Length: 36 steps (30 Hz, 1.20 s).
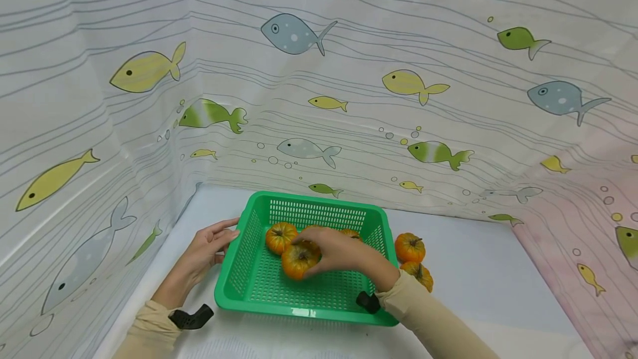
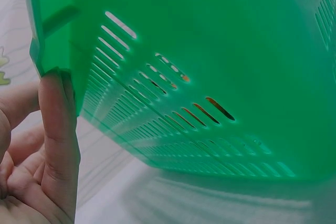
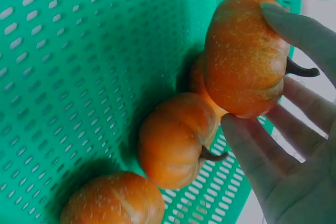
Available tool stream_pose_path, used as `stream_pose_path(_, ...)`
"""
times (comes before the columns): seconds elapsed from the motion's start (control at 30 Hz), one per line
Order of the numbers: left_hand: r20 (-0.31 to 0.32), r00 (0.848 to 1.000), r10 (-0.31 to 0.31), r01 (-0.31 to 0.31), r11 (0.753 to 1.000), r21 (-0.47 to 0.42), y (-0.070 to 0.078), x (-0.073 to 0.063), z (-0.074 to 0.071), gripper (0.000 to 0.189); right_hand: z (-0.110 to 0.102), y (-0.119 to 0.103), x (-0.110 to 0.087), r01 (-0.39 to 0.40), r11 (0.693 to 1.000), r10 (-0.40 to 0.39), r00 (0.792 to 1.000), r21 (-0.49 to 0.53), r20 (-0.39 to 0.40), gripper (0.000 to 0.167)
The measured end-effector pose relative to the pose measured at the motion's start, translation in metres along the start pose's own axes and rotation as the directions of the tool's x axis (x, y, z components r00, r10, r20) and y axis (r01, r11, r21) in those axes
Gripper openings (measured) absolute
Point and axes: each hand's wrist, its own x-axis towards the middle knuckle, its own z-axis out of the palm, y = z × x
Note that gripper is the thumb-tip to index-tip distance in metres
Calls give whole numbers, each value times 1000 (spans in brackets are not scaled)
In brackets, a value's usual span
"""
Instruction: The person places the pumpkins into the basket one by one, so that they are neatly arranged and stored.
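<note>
My right hand (image 1: 339, 247) grips a small orange pumpkin (image 1: 298, 262) between thumb and fingers, inside the green plastic basket (image 1: 305, 312). In the right wrist view this held pumpkin (image 3: 244, 59) has its dark stem turned toward the palm, and other pumpkins (image 3: 173, 142) lie below it on the slotted base. One pumpkin (image 1: 280, 237) rests at the basket's back left; others farther right are partly hidden behind my right hand. At the basket's left rim, my left hand (image 1: 201, 248) holds the edge, a finger (image 2: 56, 129) up against the rim's underside.
Just outside the basket's right wall, two more pumpkins (image 1: 410, 247) sit on the white table surface (image 1: 478, 270). A fish-patterned curtain (image 1: 349, 126) encloses the back and sides. A black wrist mount (image 1: 368, 302) on the right arm hangs over the basket's front rim.
</note>
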Motion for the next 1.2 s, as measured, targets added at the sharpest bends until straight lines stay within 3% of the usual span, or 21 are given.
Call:
stream_pose_path(0.33, -9, 1000, -4, 4, 1000, 8, 0, 1, 1, 62, 7, -8, 17, 73, 995, -69, 995, -61, 67, 66)
stream_pose_path(0.5, -3, 1000, -8, 8, 1000, 4, 1, 0, 1, 63, 11, -12, 25, 94, 995, -91, 990, -28, 112, 66)
stream_pose_path(0.73, 7, 1000, -2, 2, 1000, 0, 2, 1, 1, 62, 17, -16, 31, 85, 996, -83, 986, -8, 143, 64)
stream_pose_path(1.2, 7, 1000, 0, 0, 1000, -10, 1, 1, 1, 63, 28, -14, 39, 79, 993, -64, 986, -92, 152, 64)
